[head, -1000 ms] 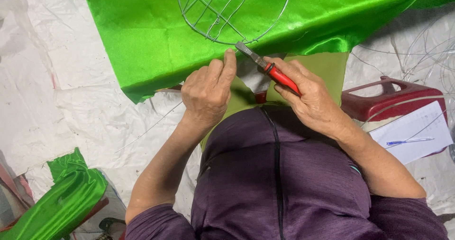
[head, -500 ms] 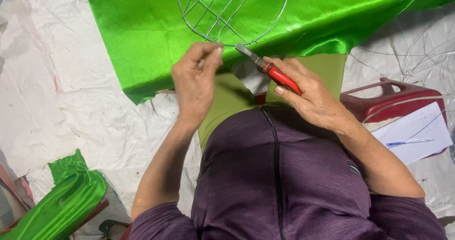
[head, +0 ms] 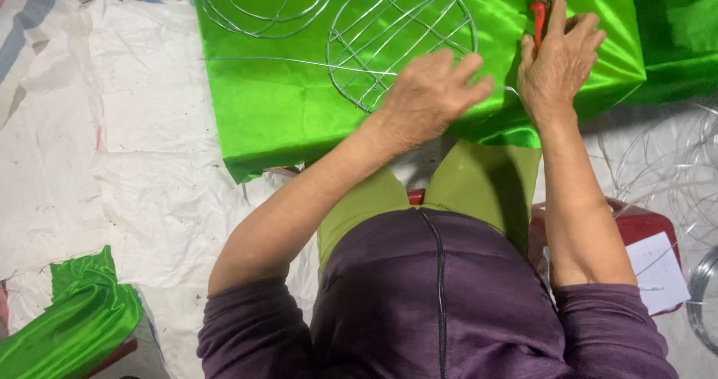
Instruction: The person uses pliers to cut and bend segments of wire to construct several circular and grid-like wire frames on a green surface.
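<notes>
A bright green satin cloth (head: 284, 102) is spread on the floor in front of me. On it lies a round wire frame (head: 404, 38) with crossing wires, and beside it a few loose wire rings (head: 262, 8). My left hand (head: 430, 95) rests flat on the lower right part of the round frame, fingers spread. My right hand (head: 557, 61) is further right on the cloth, wrapped around red-handled pliers (head: 538, 5) that point away from me. Whether the left hand pinches a wire is hidden.
White sheeting (head: 112, 169) covers the floor on the left. A bundle of folded green cloth (head: 67, 326) lies at the lower left. A dark red stool (head: 636, 225) with a white paper (head: 658, 270) stands at the right, next to coils of wire (head: 673, 169).
Both hands have moved forward from near my body onto the cloth. The left hand went onto the wire frame; the right carried the pliers up to the cloth's far right.
</notes>
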